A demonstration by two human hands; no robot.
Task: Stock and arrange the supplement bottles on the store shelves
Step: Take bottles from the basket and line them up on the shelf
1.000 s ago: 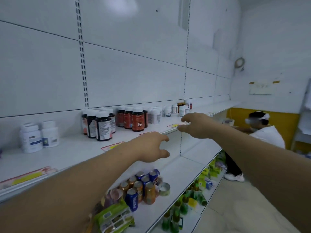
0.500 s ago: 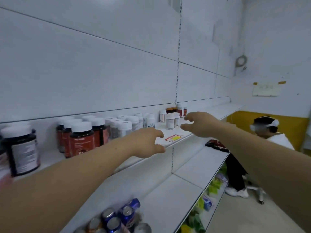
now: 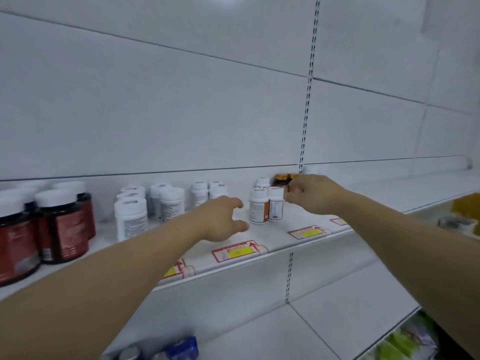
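On the white upper shelf (image 3: 280, 240) stand rows of supplement bottles. Dark red-labelled jars (image 3: 62, 224) with white caps are at the left, white bottles (image 3: 131, 219) in the middle. A pair of small white bottles (image 3: 266, 205) stands right of centre, and small amber bottles (image 3: 281, 181) with orange caps stand behind them. My left hand (image 3: 223, 219) hovers over the shelf just left of the pair, fingers spread, holding nothing. My right hand (image 3: 311, 194) reaches in from the right, and its fingers curl round the right-hand amber bottle, mostly hiding it.
Yellow and red price tags (image 3: 236, 252) line the shelf's front edge. A slotted upright (image 3: 306, 105) splits the back wall. On the lower shelf (image 3: 324, 307), blue cans (image 3: 181, 348) sit at the bottom left. Green packets (image 3: 405, 344) lie lower right.
My view has shifted right and closer along the shelf. Both hands have advanced to the bottles. The right hand went from open in the air to curled at the amber bottles.
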